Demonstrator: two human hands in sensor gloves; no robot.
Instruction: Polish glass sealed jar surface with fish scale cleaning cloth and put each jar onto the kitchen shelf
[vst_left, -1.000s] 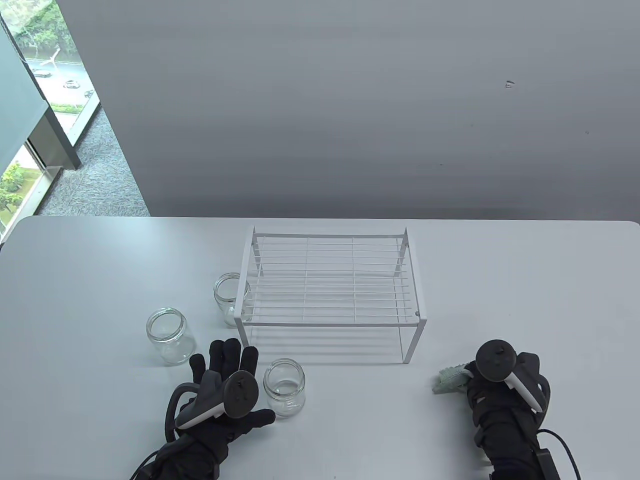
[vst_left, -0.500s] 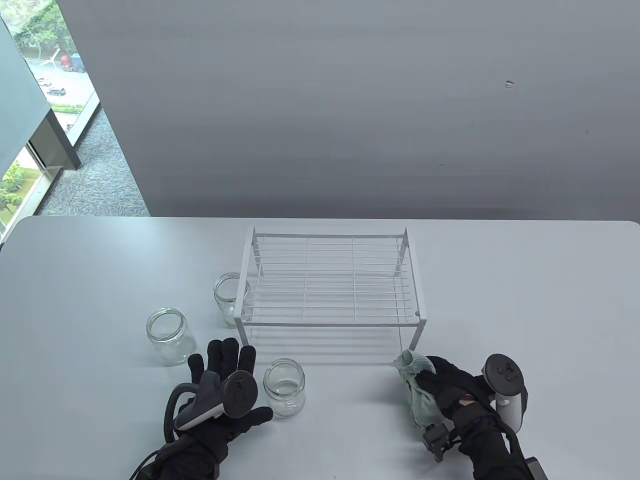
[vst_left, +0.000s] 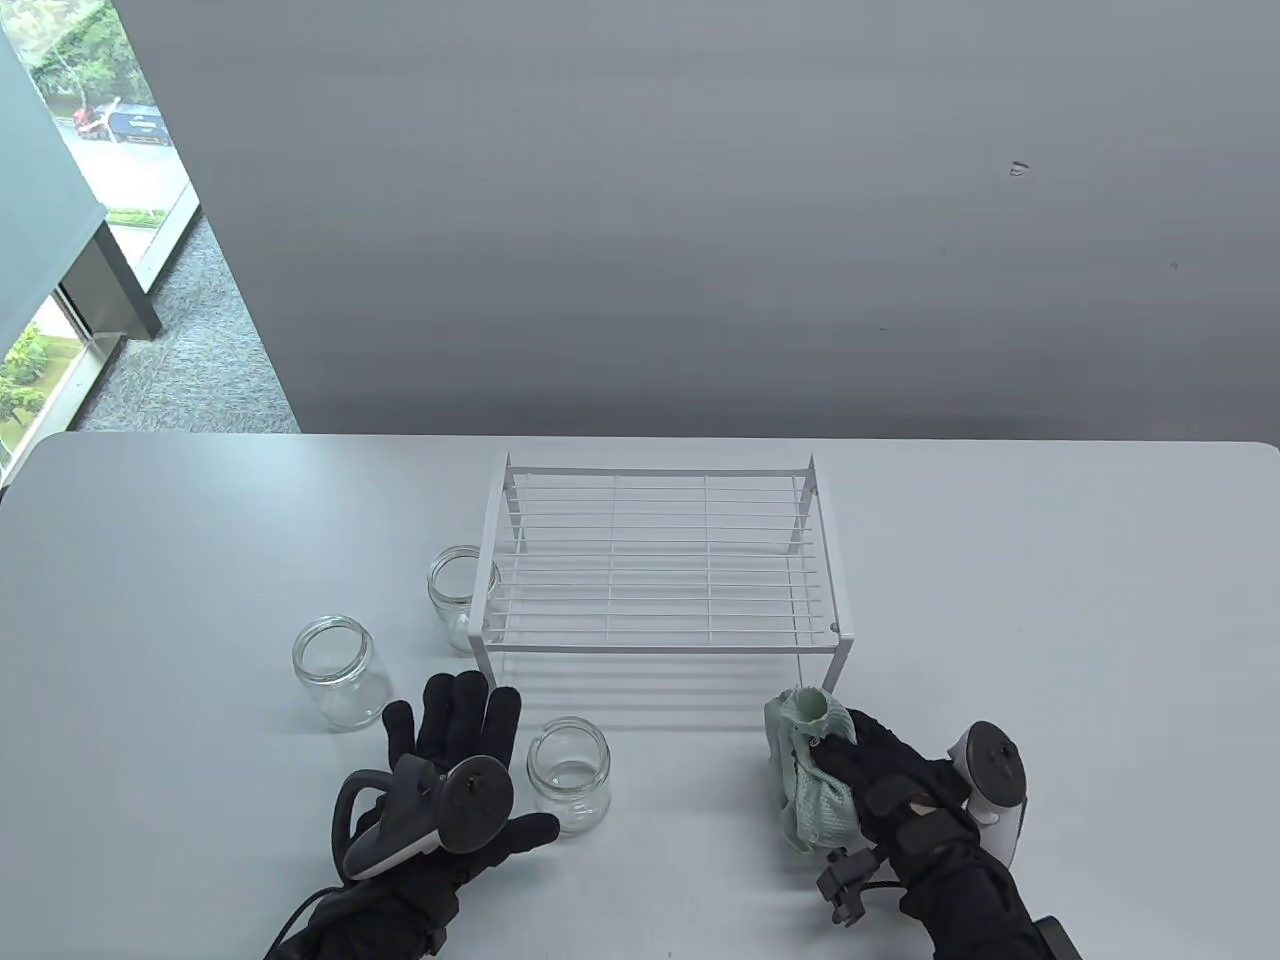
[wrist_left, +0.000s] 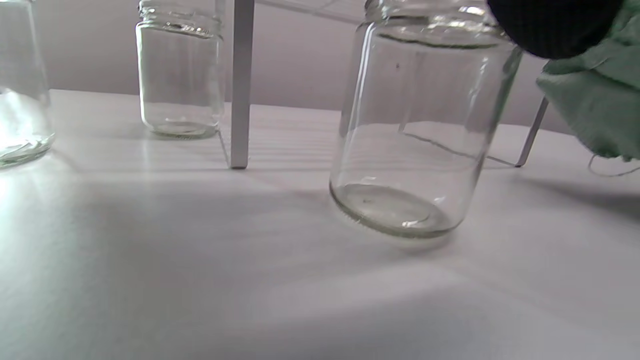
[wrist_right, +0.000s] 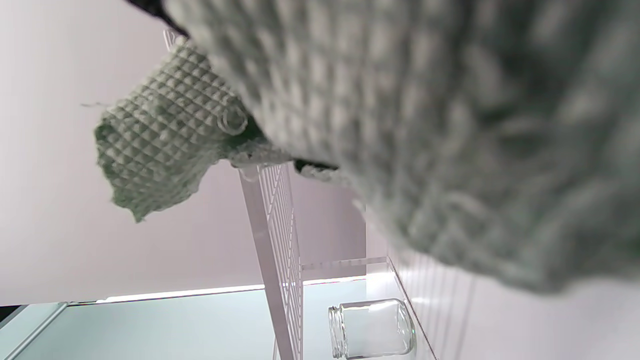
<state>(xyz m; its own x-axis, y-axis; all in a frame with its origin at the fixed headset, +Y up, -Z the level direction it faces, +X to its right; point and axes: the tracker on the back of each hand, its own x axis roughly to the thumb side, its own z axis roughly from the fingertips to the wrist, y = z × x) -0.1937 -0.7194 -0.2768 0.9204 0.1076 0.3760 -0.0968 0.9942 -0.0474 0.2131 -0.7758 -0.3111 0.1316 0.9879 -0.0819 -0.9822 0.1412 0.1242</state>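
Three clear, lidless glass jars stand upright on the white table: one at the left (vst_left: 340, 685), one by the shelf's left leg (vst_left: 462, 595), and one in front (vst_left: 570, 775). My left hand (vst_left: 470, 735) lies flat just left of the front jar (wrist_left: 410, 130), fingers straight, its thumb reaching under the jar's near side. The white wire shelf (vst_left: 660, 560) has nothing on it. My right hand (vst_left: 850, 760) grips the pale green cloth (vst_left: 810, 800) near the shelf's front right leg. That cloth (wrist_right: 450, 125) fills most of the right wrist view and hangs above the table (wrist_left: 595, 100).
The table's (vst_left: 1050, 600) far edge meets a grey wall. The shelf's front left leg (wrist_left: 241, 85) stands between the back jar (wrist_left: 180, 75) and the front one. The right wrist view is on its side, with the shelf grid (wrist_right: 272, 225) and a jar (wrist_right: 372, 327) low down.
My right hand has carried the cloth left from the table's right side to the shelf's front right leg, turning over on the way. The left hand shifted only slightly.
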